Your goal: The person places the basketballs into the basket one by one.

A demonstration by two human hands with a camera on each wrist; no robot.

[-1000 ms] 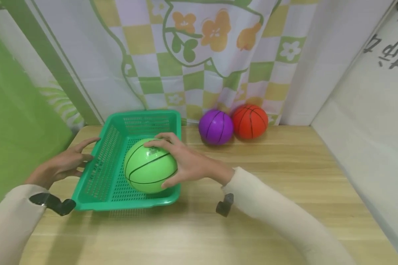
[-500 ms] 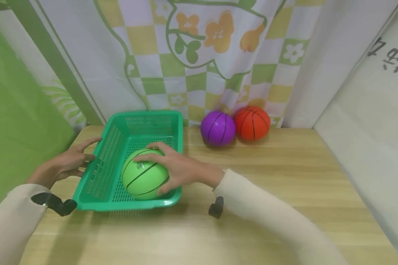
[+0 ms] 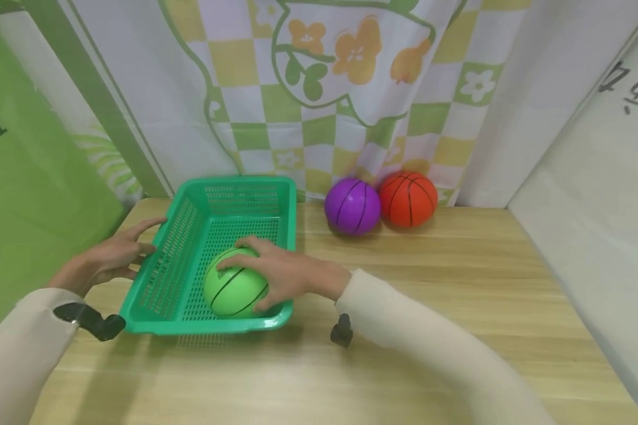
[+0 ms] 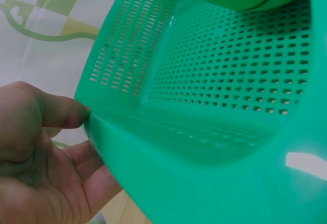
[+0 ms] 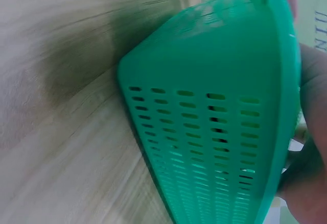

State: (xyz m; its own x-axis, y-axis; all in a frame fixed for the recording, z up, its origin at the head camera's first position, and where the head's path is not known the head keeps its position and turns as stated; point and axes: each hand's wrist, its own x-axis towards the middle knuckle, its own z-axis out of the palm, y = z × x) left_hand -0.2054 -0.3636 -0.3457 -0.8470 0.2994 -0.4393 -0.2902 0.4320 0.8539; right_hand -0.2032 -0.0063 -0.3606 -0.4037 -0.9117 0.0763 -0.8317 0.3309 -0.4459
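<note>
A green toy basketball (image 3: 233, 292) with black lines sits low in the near right part of a green plastic basket (image 3: 207, 326). My right hand (image 3: 284, 271) curves over the ball from the right, fingers spread across its top and thumb at its near side. At the basket's left side, my left hand (image 3: 111, 258) holds the rim; in the left wrist view one digit meets the rim and other fingers (image 4: 92, 175) lie below it outside the wall. The right wrist view shows the basket's slotted wall (image 5: 204, 60), which hides most of the ball.
Against the curtain (image 3: 319, 133) at the back, a purple ball (image 3: 352, 206) and a red ball (image 3: 408, 199) sit side by side on the wooden table (image 3: 430, 283). White panels (image 3: 606, 147) border the right, a green cloth (image 3: 37, 177) the left.
My right hand has lowered the green ball deeper into the basket, shifting slightly left and nearer. The left hand stays at the rim. The head view has turned a little.
</note>
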